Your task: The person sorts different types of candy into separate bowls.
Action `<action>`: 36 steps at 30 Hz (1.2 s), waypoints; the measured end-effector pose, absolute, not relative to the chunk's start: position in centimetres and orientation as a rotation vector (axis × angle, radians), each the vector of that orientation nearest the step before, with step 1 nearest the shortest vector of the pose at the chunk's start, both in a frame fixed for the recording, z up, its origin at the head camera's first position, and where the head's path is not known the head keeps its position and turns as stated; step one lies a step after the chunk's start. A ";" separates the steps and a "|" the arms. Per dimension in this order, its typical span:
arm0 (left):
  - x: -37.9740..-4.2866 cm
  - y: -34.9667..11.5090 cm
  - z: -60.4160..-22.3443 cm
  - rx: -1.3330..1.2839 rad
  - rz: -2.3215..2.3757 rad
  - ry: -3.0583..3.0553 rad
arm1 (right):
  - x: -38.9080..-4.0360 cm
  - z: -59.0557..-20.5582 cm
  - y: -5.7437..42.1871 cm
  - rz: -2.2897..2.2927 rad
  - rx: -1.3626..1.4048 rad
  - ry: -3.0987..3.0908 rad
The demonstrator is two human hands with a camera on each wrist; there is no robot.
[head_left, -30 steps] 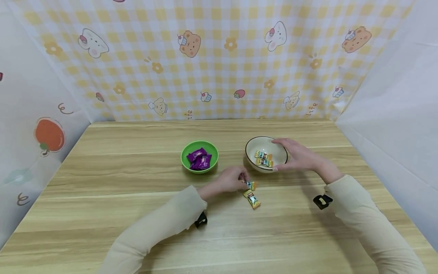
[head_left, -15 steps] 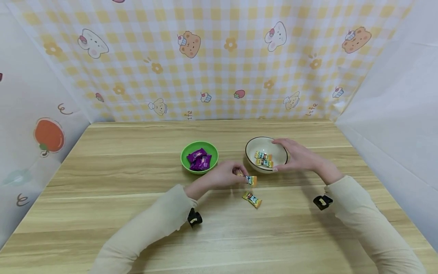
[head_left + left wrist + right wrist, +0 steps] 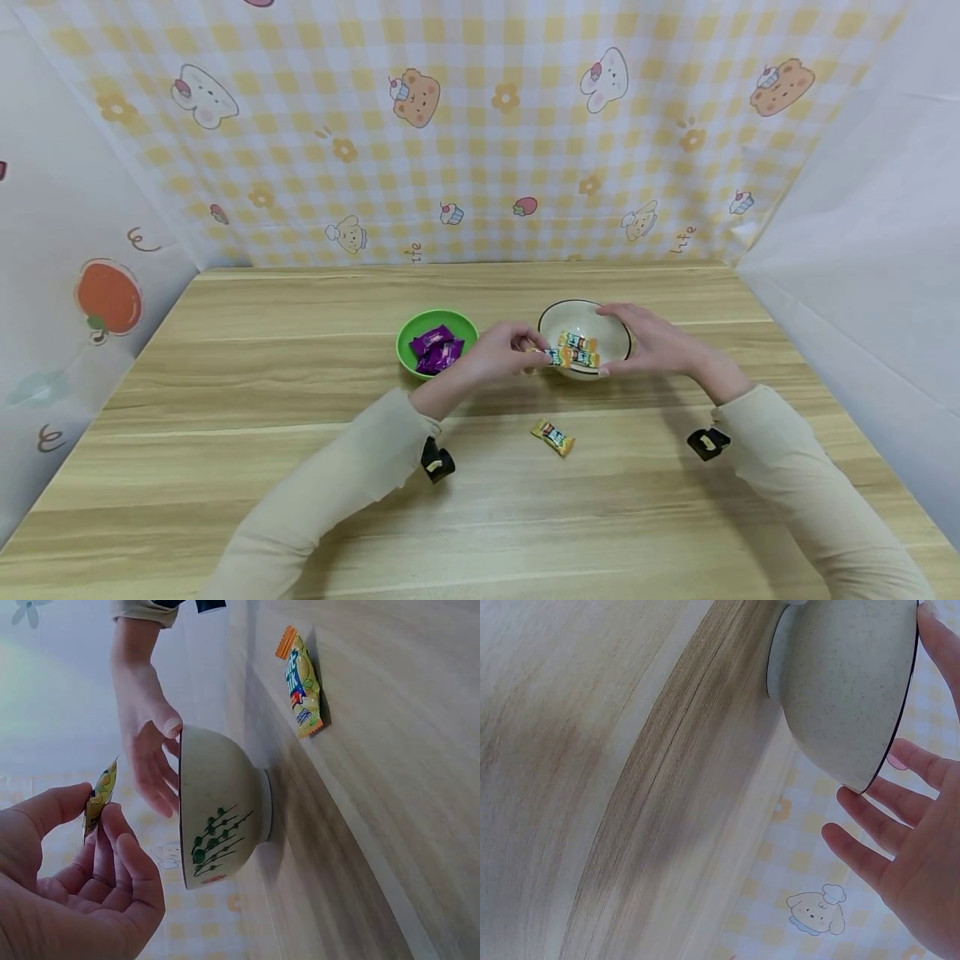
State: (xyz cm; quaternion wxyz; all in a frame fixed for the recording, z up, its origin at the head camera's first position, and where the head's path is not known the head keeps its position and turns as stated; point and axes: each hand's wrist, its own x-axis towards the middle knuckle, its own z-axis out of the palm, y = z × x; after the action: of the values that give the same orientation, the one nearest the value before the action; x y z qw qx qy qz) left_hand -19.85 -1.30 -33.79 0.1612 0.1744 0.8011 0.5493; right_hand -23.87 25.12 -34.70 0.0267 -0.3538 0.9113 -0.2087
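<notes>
My left hand (image 3: 497, 354) pinches a yellow wrapped candy (image 3: 100, 796) between thumb and fingertips, at the left rim of the cream bowl (image 3: 583, 313). Two more yellow candies (image 3: 579, 341) lie inside this dark-rimmed bowl. My right hand (image 3: 654, 340) holds the bowl by its right side, thumb at the near rim and fingers toward the far rim. Green plant sprigs decorate the bowl's outer wall (image 3: 214, 840) in the left wrist view. Another yellow candy (image 3: 552, 437) lies on the table in front of the bowl.
A green bowl (image 3: 408, 354) with several purple wrapped candies (image 3: 438, 350) stands left of the cream bowl, just behind my left forearm. The wooden table (image 3: 262, 375) ends at a checked yellow cloth (image 3: 480, 167) at the back.
My left hand has picked a yellow candy up off the table and carried it forward to the cream bowl's rim. The right hand has stayed in place on the bowl.
</notes>
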 end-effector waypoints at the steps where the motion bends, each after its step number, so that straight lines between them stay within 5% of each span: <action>1: -20.0 -1.2 -33.8 0.480 1.572 2.297 | -23.9 -34.7 25.1 -0.646 -1.092 2.816; 25: -22.0 1.9 -34.7 0.265 1.700 2.286 | -23.9 -34.8 25.1 -0.650 -1.129 2.817; 36: -20.9 1.1 -34.5 0.362 1.600 2.458 | -23.7 -34.7 25.1 -0.644 -1.114 2.818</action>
State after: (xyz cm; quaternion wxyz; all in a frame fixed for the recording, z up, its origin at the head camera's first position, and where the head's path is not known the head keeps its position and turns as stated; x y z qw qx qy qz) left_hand -20.95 1.13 -34.54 0.0932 0.1218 0.8281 0.5391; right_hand -23.75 25.09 -34.74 0.0220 -0.3596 0.9094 -0.2078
